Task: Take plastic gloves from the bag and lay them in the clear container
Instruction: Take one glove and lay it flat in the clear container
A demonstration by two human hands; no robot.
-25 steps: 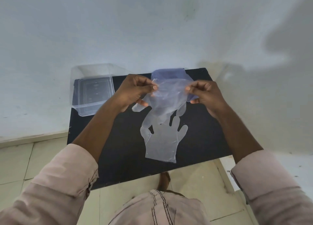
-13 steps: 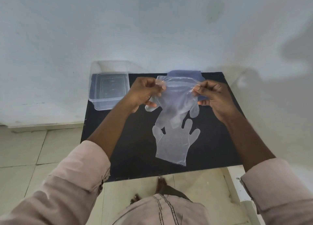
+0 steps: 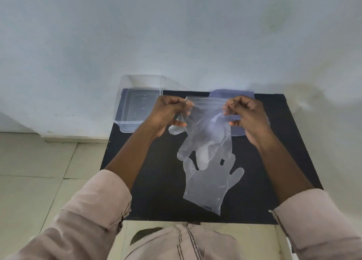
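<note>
My left hand [image 3: 166,114] and my right hand [image 3: 248,115] pinch the two cuff corners of a clear plastic glove [image 3: 205,130] and hold it stretched above the black table [image 3: 156,181], fingers hanging down. A second clear glove [image 3: 209,187] lies flat on the table below it, fingers pointing away from me. The bluish bag [image 3: 233,93] lies behind my hands at the table's far edge, mostly hidden. The clear container [image 3: 135,107] stands at the far left corner, left of my left hand.
A pale wall rises right behind the table. Tiled floor lies to the left and in front of the table. The container overhangs the table's left edge slightly. My knee in pale trousers shows at the bottom.
The glove's cuff has been pulled wider and flatter between my hands. My head view has shifted, so the table sits further right and lower in the frame.
</note>
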